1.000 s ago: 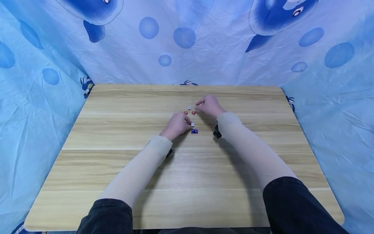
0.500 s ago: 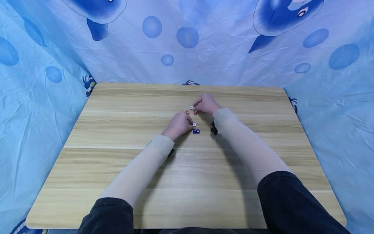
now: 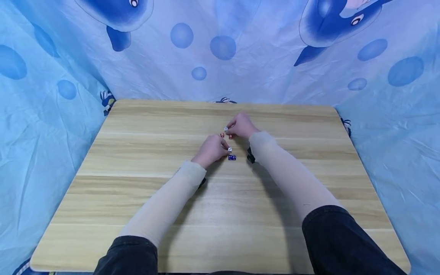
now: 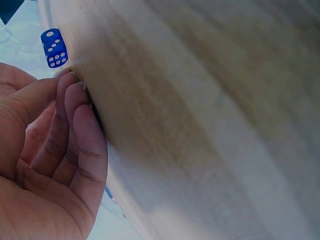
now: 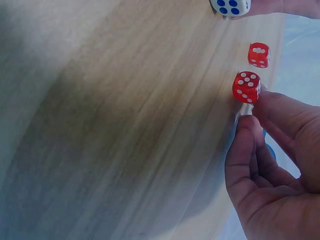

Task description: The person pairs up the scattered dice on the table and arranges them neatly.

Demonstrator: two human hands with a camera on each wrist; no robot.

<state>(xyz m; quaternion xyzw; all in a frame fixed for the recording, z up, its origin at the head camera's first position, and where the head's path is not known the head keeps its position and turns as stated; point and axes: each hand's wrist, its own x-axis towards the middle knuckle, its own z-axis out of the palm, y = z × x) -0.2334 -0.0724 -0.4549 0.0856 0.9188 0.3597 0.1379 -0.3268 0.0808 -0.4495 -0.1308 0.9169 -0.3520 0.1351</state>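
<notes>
In the head view my left hand (image 3: 210, 150) has its thumb and fingertips pinching a white die (image 3: 230, 149), which sits just behind a pair of blue dice (image 3: 232, 157). That white die (image 5: 231, 7) shows blue pips in the right wrist view; in the left wrist view the fingers hide it, and a blue die (image 4: 54, 48) stands beyond the fingertips. Farther back, my right hand (image 3: 242, 125) pinches another white die (image 3: 225, 129), mostly hidden in the right wrist view. Close to its thumb is a red die (image 5: 247, 87), with a second red die (image 5: 259, 55) beside that.
All the dice lie near the middle of a wooden table (image 3: 258, 221), toward its back half. Blue patterned cloth (image 3: 144, 65) hangs behind the table and along both sides.
My right hand has moved left to the rear white die, and its fingers have closed on it. The left hand stays at the nearer white die. The head view has shifted slightly.
</notes>
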